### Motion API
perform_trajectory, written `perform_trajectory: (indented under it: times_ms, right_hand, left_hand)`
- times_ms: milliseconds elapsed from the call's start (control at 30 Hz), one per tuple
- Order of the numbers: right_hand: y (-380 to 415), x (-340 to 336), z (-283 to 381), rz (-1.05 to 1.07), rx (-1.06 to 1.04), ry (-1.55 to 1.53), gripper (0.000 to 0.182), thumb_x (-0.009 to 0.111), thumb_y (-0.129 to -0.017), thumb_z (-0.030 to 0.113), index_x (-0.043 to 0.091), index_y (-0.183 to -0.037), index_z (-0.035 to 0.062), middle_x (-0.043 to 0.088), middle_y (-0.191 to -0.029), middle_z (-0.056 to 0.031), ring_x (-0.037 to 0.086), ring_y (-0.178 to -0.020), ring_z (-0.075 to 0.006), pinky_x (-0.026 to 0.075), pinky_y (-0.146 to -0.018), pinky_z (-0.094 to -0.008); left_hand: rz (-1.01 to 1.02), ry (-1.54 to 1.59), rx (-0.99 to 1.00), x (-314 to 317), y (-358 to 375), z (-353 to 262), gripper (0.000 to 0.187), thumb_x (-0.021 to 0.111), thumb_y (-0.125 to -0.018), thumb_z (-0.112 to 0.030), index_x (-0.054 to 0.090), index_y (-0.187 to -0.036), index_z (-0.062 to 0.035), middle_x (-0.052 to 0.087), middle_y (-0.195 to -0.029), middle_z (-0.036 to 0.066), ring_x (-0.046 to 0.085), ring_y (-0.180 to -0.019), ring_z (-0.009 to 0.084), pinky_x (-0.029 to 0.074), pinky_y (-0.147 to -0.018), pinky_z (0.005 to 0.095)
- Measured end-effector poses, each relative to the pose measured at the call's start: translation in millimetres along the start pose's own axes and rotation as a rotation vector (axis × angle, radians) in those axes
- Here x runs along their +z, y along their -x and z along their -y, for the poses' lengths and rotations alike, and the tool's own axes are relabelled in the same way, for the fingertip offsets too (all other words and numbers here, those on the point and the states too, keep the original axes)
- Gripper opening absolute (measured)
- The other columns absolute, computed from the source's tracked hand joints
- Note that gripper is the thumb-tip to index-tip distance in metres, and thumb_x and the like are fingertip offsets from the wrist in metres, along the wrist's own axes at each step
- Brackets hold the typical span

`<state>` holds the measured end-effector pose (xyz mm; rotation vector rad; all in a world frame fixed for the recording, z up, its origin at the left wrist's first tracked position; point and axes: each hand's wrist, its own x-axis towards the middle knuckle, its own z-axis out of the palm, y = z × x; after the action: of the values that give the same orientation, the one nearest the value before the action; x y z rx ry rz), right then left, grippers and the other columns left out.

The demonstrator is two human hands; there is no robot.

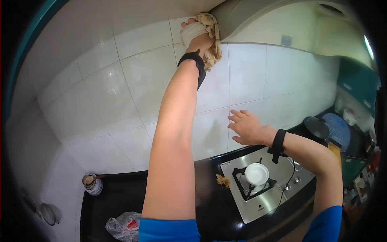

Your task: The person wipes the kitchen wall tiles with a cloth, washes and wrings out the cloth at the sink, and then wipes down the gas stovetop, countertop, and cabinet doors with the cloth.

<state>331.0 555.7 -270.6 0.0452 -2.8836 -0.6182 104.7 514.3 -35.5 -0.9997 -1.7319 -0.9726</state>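
Observation:
My left hand (198, 37) is raised high against the white tiled wall (149, 76), its fingers closed on a crumpled beige cloth (213, 50) beside the lower edge of the range hood (238, 18). Part of the cloth hangs down past the wrist, which wears a black band. Lower and to the right, my right hand (250, 128) is open with its fingers spread, in front of the tiles and above the gas stove (242, 213). Nothing is in it. Whether its fingertips touch the wall is unclear.
On the stove's burner stands a white bowl (256, 174). A brown crumpled thing (222, 181) lies left of it on the black counter (117, 187). Stacked bowls (93, 186) and a plastic bag (123, 226) are at left. A dark pan (316, 128) and blue rack (338, 129) stand right.

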Motion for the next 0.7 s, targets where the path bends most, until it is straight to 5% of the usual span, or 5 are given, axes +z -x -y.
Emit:
perform_trajectory:
  times_ms: [100, 233, 367, 433, 700]
  right_hand:
    - [12.1, -14.4, 15.8, -0.021, -0.012, 0.012, 0.043, 0.066, -0.086, 0.032, 0.063, -0.121, 0.0066, 0.05, -0.143, -0.015, 0.032, -0.144, -0.0322, 0.028, -0.116, -0.0471]
    - [35.4, -24.3, 26.4, -0.032, 0.02, -0.028, 0.042, 0.068, -0.085, 0.029, 0.063, -0.12, 0.006, 0.05, -0.142, -0.0161, 0.031, -0.144, -0.0329, 0.028, -0.115, -0.0477]
    - [65.2, -44.0, 30.3, -0.043, 0.062, -0.029, 0.042, 0.069, -0.084, 0.028, 0.064, -0.118, 0.0045, 0.051, -0.141, -0.017, 0.032, -0.143, -0.0338, 0.029, -0.115, -0.0484]
    - [75.3, -51.5, 26.1, -0.045, 0.067, -0.017, 0.042, 0.069, -0.083, 0.028, 0.064, -0.118, 0.004, 0.051, -0.14, -0.017, 0.033, -0.143, -0.034, 0.029, -0.114, -0.0485]
    - [73.2, -32.9, 27.4, 0.166, 0.136, -0.053, 0.04, 0.07, -0.083, 0.028, 0.065, -0.114, 0.0039, 0.052, -0.138, -0.0171, 0.034, -0.142, -0.0342, 0.029, -0.115, -0.0491]
  left_hand:
    - [-0.011, -0.034, -0.065, 3.4, 19.1, 7.0, 0.074, 0.085, -0.065, -0.028, 0.046, -0.122, -0.0002, 0.05, -0.123, 0.022, 0.053, -0.111, 0.0364, 0.051, -0.09, 0.0423]
    - [-0.023, -0.196, 0.263, 7.4, 64.6, 23.5, 0.036, 0.065, -0.08, -0.027, 0.062, -0.109, -0.0061, 0.056, -0.116, 0.017, 0.05, -0.106, 0.0405, 0.048, -0.083, 0.0456]
    - [-0.212, 0.075, 0.24, -7.9, 87.6, 34.8, 0.033, 0.065, -0.082, -0.028, 0.065, -0.107, -0.007, 0.056, -0.117, 0.016, 0.051, -0.107, 0.0383, 0.047, -0.084, 0.0446]
    - [-0.06, -0.317, 0.317, -42.6, 75.1, 26.3, 0.031, 0.066, -0.081, -0.027, 0.067, -0.103, -0.0067, 0.056, -0.118, 0.015, 0.051, -0.109, 0.0353, 0.047, -0.086, 0.0436]
    - [0.032, -0.414, 0.367, -38.4, 11.1, 6.4, 0.032, 0.062, -0.081, -0.022, 0.068, -0.109, -0.0065, 0.055, -0.123, 0.014, 0.05, -0.115, 0.034, 0.045, -0.091, 0.0442]
